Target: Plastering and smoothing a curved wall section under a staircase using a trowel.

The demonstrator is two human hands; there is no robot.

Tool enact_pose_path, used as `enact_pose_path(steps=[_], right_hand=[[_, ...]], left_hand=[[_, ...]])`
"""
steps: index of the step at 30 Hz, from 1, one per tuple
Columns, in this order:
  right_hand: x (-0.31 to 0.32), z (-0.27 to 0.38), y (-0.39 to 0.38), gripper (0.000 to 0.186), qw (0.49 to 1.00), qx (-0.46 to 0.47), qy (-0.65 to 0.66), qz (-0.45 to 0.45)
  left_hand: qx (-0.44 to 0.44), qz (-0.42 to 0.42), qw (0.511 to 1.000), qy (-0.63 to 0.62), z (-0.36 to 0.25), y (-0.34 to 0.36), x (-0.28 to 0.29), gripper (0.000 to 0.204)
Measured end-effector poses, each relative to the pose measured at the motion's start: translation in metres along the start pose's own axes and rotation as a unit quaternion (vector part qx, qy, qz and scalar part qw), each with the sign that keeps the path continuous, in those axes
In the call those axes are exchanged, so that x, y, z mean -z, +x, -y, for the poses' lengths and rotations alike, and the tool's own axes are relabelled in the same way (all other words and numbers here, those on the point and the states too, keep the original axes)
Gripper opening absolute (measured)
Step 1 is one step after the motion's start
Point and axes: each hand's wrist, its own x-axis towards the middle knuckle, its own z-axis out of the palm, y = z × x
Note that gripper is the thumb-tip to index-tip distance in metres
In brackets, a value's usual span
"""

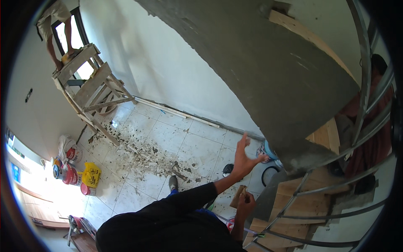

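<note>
My left hand (245, 161) reaches out in front of me, fingers and thumb apart, holding nothing. It is held in the air near the lower edge of a grey plastered slope (277, 80), and I cannot tell whether it touches it. Closer to my body, my right hand (247, 203) is closed around the pale handle of a flat brown tool that looks like a plastering float (236, 197). Its flat face tilts beside the fingers, which partly cover the handle. A light-blue bucket (268, 150) stands just beyond my left fingertips.
Curved metal railings (327, 217) and wooden stair treads (300, 201) lie on my right, with a person in dark red (367, 126) behind them. Debris (147, 157) and a hammer-like tool (179, 173) litter the tiles. A co-worker's legs (52, 38) stand on a wooden scaffold (90, 84); paint buckets (71, 174) cluster left.
</note>
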Motion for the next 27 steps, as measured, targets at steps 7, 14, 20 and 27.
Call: enact_pose_path(steps=[7,14,20,27], right_hand=[[-0.023,0.011,-0.013,0.017,1.0,-0.011,0.008,0.02],[-0.092,0.046,-0.045,0.02,0.996,0.062,-0.003,0.058],[-0.163,0.1,-0.081,0.029,0.982,0.142,0.007,0.125],[-0.21,0.113,-0.125,0.027,0.977,0.163,-0.04,0.133]], left_hand=[[0.239,0.23,0.942,0.042,0.081,-0.101,0.104,0.068],[0.398,0.261,0.862,-0.177,0.078,-0.114,0.179,0.043],[0.327,0.144,0.925,-0.133,0.066,-0.089,0.263,0.03],[0.343,0.134,0.923,-0.109,0.064,-0.082,0.337,0.028]])
